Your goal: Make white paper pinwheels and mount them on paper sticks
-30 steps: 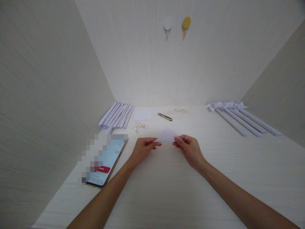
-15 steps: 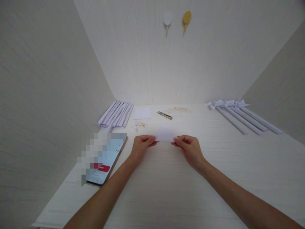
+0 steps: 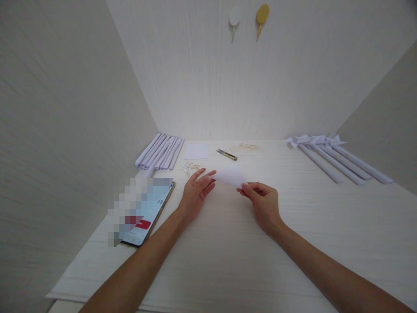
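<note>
A small piece of white paper (image 3: 232, 176), folded to a triangle-like shape, is held just above the table. My right hand (image 3: 262, 198) pinches its lower right corner between thumb and fingers. At its left corner, my left hand (image 3: 197, 191) has its fingers spread, with the fingertips beside or touching the paper's tip; contact is hard to make out. Behind my left hand lies a little heap of small white and tan bits (image 3: 192, 167). Farther back are a flat square sheet of white paper (image 3: 196, 151) and thread snips (image 3: 227, 154).
Rolled white paper tubes (image 3: 159, 152) lie in a bundle at the back left. Several tubes with pointed paper ends (image 3: 345, 163) lie at the back right. A phone (image 3: 153, 217), partly blurred out, is left of my forearm. Two hooks (image 3: 262, 15) hang on the back wall.
My left hand has let go of its corner and spread its fingers. The paper has tilted, its left end rising, still pinched by my right hand. The view has shifted slightly.
</note>
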Motion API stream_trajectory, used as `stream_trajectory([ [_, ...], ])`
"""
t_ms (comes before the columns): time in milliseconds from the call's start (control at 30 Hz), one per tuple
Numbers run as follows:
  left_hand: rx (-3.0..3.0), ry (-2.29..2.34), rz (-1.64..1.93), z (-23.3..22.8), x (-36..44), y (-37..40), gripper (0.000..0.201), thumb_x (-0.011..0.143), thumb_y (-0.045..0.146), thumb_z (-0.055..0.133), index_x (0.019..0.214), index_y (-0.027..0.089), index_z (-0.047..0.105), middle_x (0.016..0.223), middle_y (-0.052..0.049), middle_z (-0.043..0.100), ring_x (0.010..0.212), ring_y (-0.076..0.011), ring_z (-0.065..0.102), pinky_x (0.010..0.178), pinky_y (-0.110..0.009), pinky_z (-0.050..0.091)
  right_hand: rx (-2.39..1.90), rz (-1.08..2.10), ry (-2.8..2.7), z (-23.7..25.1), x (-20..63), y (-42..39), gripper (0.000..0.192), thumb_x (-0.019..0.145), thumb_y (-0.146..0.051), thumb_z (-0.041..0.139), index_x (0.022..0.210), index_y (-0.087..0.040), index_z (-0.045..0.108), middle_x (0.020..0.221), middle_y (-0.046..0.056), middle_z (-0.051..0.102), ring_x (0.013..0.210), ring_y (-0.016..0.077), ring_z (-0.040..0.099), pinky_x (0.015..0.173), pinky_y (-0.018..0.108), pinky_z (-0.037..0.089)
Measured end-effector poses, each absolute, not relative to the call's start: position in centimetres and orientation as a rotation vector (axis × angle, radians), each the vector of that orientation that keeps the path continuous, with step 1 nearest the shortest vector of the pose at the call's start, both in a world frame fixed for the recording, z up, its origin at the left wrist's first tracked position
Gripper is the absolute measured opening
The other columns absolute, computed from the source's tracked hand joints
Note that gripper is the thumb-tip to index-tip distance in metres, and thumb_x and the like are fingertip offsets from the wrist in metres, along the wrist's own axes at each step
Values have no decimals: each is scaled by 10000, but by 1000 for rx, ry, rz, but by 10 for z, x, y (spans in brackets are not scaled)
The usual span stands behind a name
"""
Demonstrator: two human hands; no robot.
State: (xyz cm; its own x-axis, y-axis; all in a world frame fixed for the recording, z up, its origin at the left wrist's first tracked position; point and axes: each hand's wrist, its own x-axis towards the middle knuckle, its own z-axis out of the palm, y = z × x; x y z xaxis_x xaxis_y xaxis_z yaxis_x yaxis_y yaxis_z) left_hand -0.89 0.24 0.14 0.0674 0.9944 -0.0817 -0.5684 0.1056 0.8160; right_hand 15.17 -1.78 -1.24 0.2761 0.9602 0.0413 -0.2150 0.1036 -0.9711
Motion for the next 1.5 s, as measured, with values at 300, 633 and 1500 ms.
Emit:
stream_trajectory([
  [300, 756, 676, 1119, -2, 10, -13, 293, 659, 321, 620, 820, 76, 602, 852, -125, 661, 849, -204, 600, 819, -341, 429, -1094, 1076, -1350, -6, 139, -33, 106, 611, -264, 648, 554, -177, 629, 703, 35, 663, 644, 162, 588, 565, 277, 481],
  [633, 778, 750, 1030, 3, 0, -13, 233, 681, 281, 604, 817, 101, 550, 667, -71, 650, 611, -156, 616, 630, -276, 476, -1009, 1142, -1236, -7, 147, -26, 177, 732, -314, 512, 625, -177, 546, 659, -1, 536, 608, 106, 486, 486, 203, 382],
  [1500, 1263, 744, 451, 6, 4, -30, 285, 740, 347, 505, 941, 168, 409, 582, 20, 571, 337, -29, 401, 294, -127, 253, -956, 1413, -964, -5, 146, -22, 158, 598, -331, 666, 633, -179, 644, 525, -32, 544, 452, 71, 423, 425, 211, 292],
])
